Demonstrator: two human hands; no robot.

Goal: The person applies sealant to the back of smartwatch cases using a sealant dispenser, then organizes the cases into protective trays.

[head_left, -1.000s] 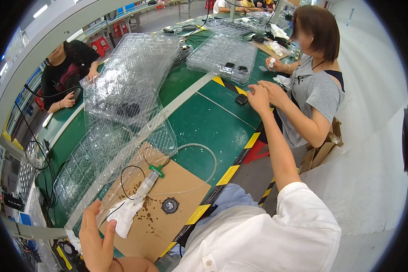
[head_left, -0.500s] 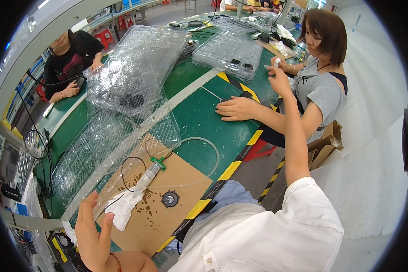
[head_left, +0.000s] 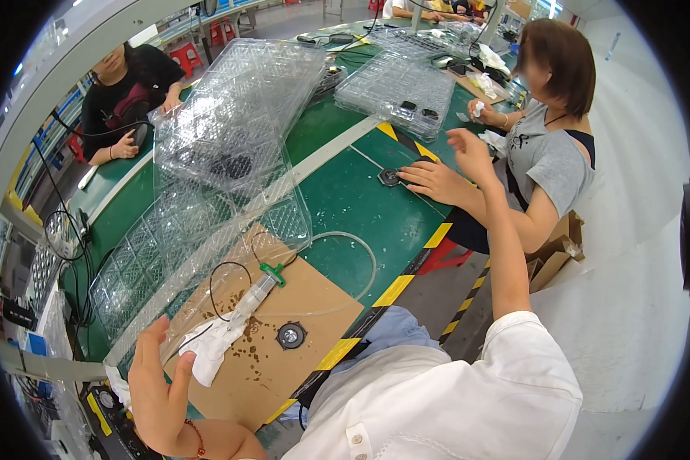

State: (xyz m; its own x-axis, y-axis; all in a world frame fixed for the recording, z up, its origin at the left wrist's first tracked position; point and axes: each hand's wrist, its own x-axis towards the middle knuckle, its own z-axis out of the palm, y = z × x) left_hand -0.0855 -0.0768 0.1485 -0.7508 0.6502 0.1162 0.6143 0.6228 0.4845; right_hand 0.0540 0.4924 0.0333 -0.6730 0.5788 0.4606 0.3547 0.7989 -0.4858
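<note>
My left hand (head_left: pixel 157 387) hangs open at the lower left, thumb and fingers apart, beside the cardboard sheet (head_left: pixel 314 295). Close to it lies a white tissue (head_left: pixel 207 351) with a clear syringe (head_left: pixel 251 300) resting on it; the syringe has a green cap and a tube. A round black watch case (head_left: pixel 290 335) sits on the cardboard among brown spots. My right arm reaches far out, and my right hand (head_left: pixel 471 152) is raised with loosely bent fingers and nothing visible in it. Below it, a co-worker's hand (head_left: pixel 431 181) rests on the green table by another round black watch part (head_left: pixel 389 177).
Stacked clear plastic trays (head_left: pixel 238 107) tilt over the left of the table, and more trays (head_left: pixel 395 88) lie farther back. A metal rail (head_left: pixel 326 159) crosses the tabletop. The co-worker in grey holds a white wad (head_left: pixel 479 108); another person in black sits across.
My right hand has drawn back from the co-worker's white wad. The co-worker's hand on the table has shifted right, uncovering the round watch part. My left hand has hardly moved.
</note>
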